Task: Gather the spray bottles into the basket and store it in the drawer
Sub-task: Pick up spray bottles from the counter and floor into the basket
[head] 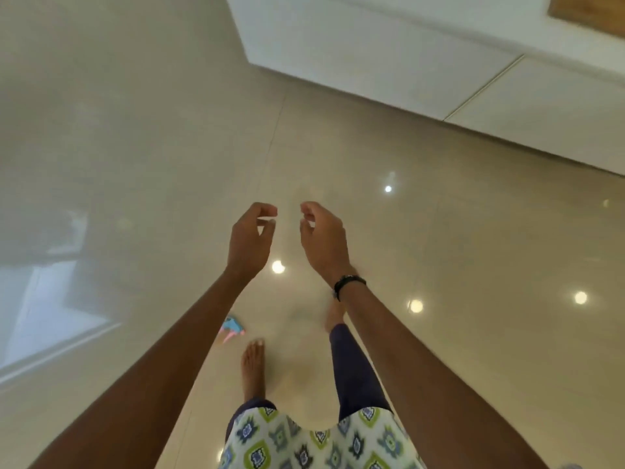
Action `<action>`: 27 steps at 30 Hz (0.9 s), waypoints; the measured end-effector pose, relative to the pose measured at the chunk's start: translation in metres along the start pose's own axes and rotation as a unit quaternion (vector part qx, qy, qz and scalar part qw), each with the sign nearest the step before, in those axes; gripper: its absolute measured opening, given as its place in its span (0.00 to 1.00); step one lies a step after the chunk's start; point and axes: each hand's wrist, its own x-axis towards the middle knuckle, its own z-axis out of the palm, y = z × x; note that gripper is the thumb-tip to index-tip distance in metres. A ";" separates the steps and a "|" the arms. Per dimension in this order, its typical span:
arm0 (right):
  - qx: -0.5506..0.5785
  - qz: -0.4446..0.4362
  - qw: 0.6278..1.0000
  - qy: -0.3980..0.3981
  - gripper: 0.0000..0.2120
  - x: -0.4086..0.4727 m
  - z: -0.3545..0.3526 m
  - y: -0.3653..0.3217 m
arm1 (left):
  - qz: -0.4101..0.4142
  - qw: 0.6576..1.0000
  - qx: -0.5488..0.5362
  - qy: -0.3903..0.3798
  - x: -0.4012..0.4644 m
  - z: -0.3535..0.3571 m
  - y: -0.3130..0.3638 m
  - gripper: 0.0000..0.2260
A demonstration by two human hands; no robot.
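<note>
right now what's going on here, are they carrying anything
No. A barefoot person stands on a glossy tiled floor with both arms stretched forward. The left hand and right hand are loosely curled and empty. No spray bottle or basket shows. White cabinet fronts run along the upper right, and a small blue and pink object lies by the left foot.

Glossy beige tiled floor [169,164] open ahead and left. White cabinet block [372,62] bars upper right. Small blue-pink object [233,328] lies near left foot.
</note>
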 end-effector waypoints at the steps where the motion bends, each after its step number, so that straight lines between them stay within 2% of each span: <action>1: -0.010 0.010 1.000 -0.014 0.14 -0.012 0.012 0.007 | -0.016 1.000 -0.004 0.004 -0.012 -0.004 -0.016 0.07; 8: -0.094 0.068 0.987 -0.111 0.14 -0.119 0.133 0.060 | -0.166 0.985 -0.039 0.020 -0.137 -0.053 -0.162 0.08; 11: -0.115 0.098 0.978 -0.144 0.12 -0.165 0.180 0.074 | -0.231 0.973 -0.016 0.013 -0.189 -0.077 -0.223 0.09; 15: -0.158 0.109 0.959 -0.210 0.14 -0.216 0.221 0.083 | -0.296 0.955 0.028 -0.022 -0.243 -0.099 -0.291 0.10; 19: -0.176 0.096 0.944 -0.260 0.16 -0.237 0.261 0.100 | -0.284 0.953 0.088 -0.064 -0.272 -0.102 -0.345 0.11; 22: -0.204 0.086 0.931 -0.291 0.17 -0.232 0.286 0.122 | -0.255 0.951 0.151 -0.086 -0.274 -0.087 -0.376 0.16; 27: -0.199 0.122 0.941 -0.247 0.17 -0.202 0.325 0.161 | -0.176 0.946 0.246 -0.119 -0.245 -0.046 -0.416 0.25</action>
